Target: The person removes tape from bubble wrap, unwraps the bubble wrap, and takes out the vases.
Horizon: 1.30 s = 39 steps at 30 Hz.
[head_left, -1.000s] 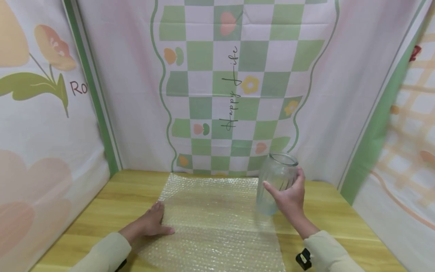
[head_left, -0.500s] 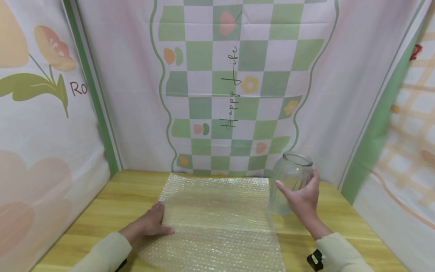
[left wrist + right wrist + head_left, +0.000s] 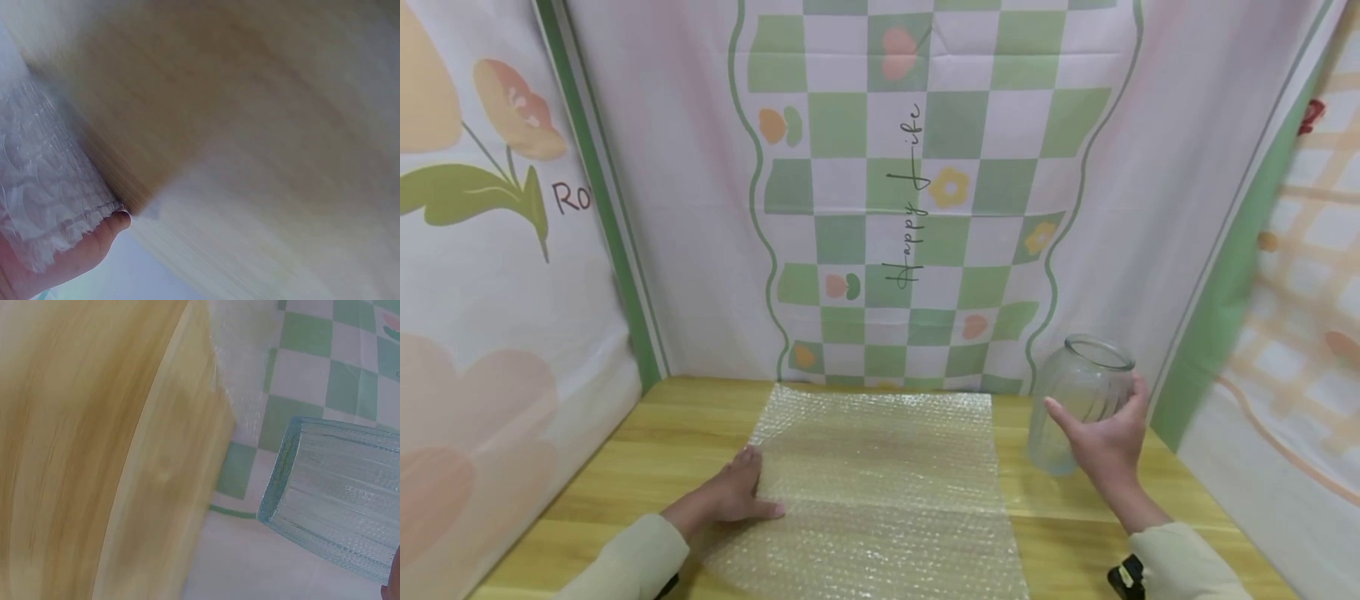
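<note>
A clear ribbed glass jar point(image 3: 1067, 387) with a wide open mouth stands out at the right of the head view, slightly tilted. My right hand point(image 3: 1108, 437) grips it from the near side, thumb on its left and fingers round its right. In the right wrist view the jar's thick bluish base point(image 3: 279, 472) shows close by. A sheet of bubble wrap point(image 3: 880, 475) lies flat on the table. My left hand point(image 3: 737, 490) rests on its left edge, thumb stretched over the wrap. The left wrist view shows the wrap's ragged edge point(image 3: 69, 231) against that hand.
The wood-grain table point(image 3: 602, 500) runs beneath everything. A checked curtain point(image 3: 895, 208) hangs behind its far edge, with printed cloth walls on the left point(image 3: 482, 333) and right point(image 3: 1292, 350). A black wrist strap point(image 3: 1126, 577) sits by the right sleeve.
My right hand has carried the jar rightward, from over the bubble wrap's right edge to beside it. The left hand and the wrap have stayed put.
</note>
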Tool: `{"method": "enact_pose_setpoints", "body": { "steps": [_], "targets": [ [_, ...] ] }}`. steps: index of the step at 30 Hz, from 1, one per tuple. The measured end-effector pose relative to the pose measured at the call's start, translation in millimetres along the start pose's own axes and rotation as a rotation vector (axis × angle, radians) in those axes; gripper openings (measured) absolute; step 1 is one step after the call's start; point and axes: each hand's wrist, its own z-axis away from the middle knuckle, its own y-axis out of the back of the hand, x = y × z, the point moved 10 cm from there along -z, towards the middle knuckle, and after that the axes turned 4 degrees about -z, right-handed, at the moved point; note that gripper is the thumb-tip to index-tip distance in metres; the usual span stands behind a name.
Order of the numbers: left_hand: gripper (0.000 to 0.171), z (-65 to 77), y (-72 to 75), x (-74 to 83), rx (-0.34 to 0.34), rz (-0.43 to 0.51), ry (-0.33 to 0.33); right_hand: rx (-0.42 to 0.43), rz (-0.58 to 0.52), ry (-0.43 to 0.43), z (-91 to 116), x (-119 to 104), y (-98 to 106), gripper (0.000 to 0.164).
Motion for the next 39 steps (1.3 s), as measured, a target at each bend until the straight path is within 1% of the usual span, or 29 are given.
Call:
{"method": "enact_pose_setpoints", "body": {
  "steps": [8, 11, 17, 23, 27, 31, 34, 39],
  "targets": [
    [0.115, -0.8, -1.2, -2.1, -0.001, -0.001, 0.005, 0.016, -0.013, -0.065, -9, 14, 19, 0.106],
    [0.115, -1.5, -2.1, -3.2, -0.003, 0.0, 0.008, 0.03, -0.018, -0.076, -12, 20, 26, 0.108],
    [0.115, -1.1, -1.6, -2.7, -0.002, 0.0, 0.007, 0.071, 0.004, -0.076, -18, 29, 40, 0.109],
    [0.115, -0.6, -0.7, -1.0, 0.002, -0.007, 0.004, 0.108, 0.046, -0.094, -21, 41, 55, 0.107],
    [0.114, 0.2, -0.2, 0.3, -0.001, -0.005, 0.004, 0.131, 0.05, -0.12, -24, 50, 64, 0.105],
    [0.113, 1.3, 0.3, 1.6, -0.006, 0.007, 0.006, 0.144, 0.068, -0.141, -26, 60, 72, 0.105],
    [0.113, 1.6, 0.4, 1.6, -0.009, 0.01, 0.008, 0.149, 0.087, -0.139, -27, 65, 76, 0.106],
    [0.113, 1.1, 0.3, 0.3, -0.009, 0.0, 0.014, 0.153, 0.088, -0.137, -29, 73, 83, 0.108]
  ]
}}
